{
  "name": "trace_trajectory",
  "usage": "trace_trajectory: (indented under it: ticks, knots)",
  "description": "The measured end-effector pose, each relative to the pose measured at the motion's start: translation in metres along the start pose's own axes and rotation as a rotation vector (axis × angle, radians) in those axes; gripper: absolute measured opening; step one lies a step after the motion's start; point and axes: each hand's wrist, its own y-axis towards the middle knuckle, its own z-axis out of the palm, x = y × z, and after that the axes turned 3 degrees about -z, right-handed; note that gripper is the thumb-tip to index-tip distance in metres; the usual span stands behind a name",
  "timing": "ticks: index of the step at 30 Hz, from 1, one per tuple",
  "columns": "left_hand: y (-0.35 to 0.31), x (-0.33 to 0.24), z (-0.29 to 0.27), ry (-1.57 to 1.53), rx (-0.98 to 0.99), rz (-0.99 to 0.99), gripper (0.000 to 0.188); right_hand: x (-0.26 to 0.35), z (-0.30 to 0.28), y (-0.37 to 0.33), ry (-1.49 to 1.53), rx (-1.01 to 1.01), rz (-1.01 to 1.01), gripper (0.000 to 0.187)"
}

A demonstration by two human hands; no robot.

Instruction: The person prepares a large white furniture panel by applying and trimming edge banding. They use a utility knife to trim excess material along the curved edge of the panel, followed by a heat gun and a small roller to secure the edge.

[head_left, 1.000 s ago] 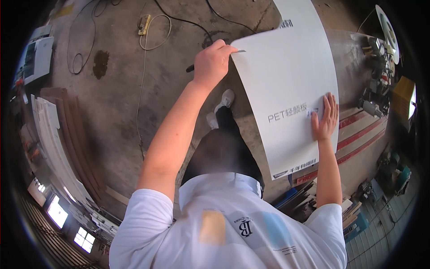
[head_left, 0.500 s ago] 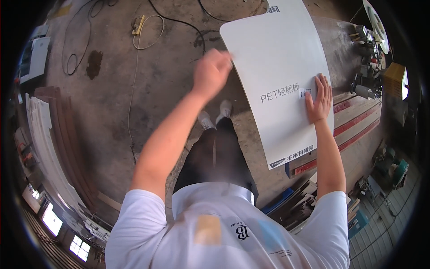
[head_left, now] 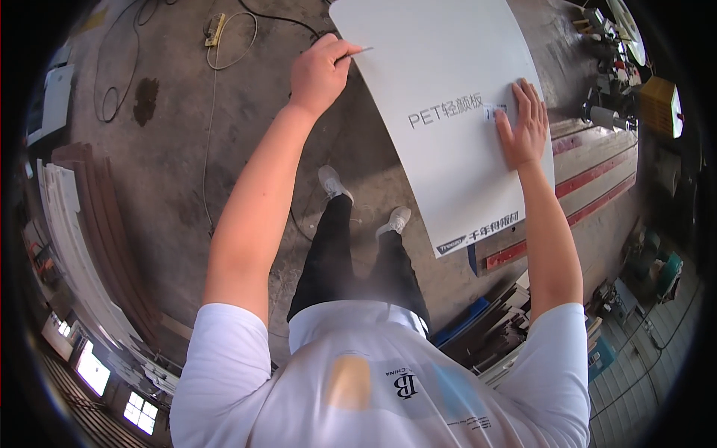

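A large white board (head_left: 448,82), film-faced with dark printing, lies ahead of me and to the right. At its left edge my left hand (head_left: 321,73) is closed around a thin grey blade-like strip (head_left: 362,51). The strip's tip reaches over the board's edge; most of it is hidden in my fingers, so its exact kind is unclear. My right hand (head_left: 524,127) rests flat near the board's right edge, fingers stretched forward, beside a small printed label (head_left: 493,113).
Red-striped beams (head_left: 575,187) stand under and beside the board. At the far right are machine parts (head_left: 612,89) and a yellow box (head_left: 661,108). A yellow power strip (head_left: 215,30) and cables lie on the floor. Long stacked panels (head_left: 89,239) line the left side.
The board and both hands sit farther up and left in the picture. My feet have moved apart. The left hand, blurred before, now shows the strip at the board's edge.
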Motion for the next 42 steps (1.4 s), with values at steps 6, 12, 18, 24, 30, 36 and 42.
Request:
trace_trajectory:
  ticks: [6,12,18,24,30,36,42]
  knots:
    - [-0.085,-0.053,0.020,-0.024,0.045,-0.017,0.017,-0.001,0.007,-0.004,0.001,-0.034,0.004,0.065]
    - [-0.168,-0.103,0.044,-0.029,0.111,-0.064,0.015,-0.006,0.015,-0.005,-0.013,-0.084,0.005,0.068]
    - [-0.255,-0.154,0.062,0.025,0.197,-0.041,0.019,0.008,0.005,-0.002,0.031,-0.129,-0.013,0.063]
    - [-0.333,-0.200,0.086,-0.063,0.341,-0.026,0.021,-0.014,0.014,-0.002,-0.004,-0.070,0.025,0.065]
    - [-0.325,-0.154,0.059,-0.331,0.596,-0.226,0.015,-0.011,0.021,0.002,0.009,-0.110,-0.021,0.067]
    - [-0.099,-0.005,0.014,-0.136,-0.236,-0.226,0.015,-0.008,0.008,-0.004,0.005,-0.060,-0.003,0.064]
    - [0.042,0.055,-0.008,-0.097,-0.305,-0.070,0.020,0.001,0.007,-0.001,0.031,-0.023,-0.001,0.063]
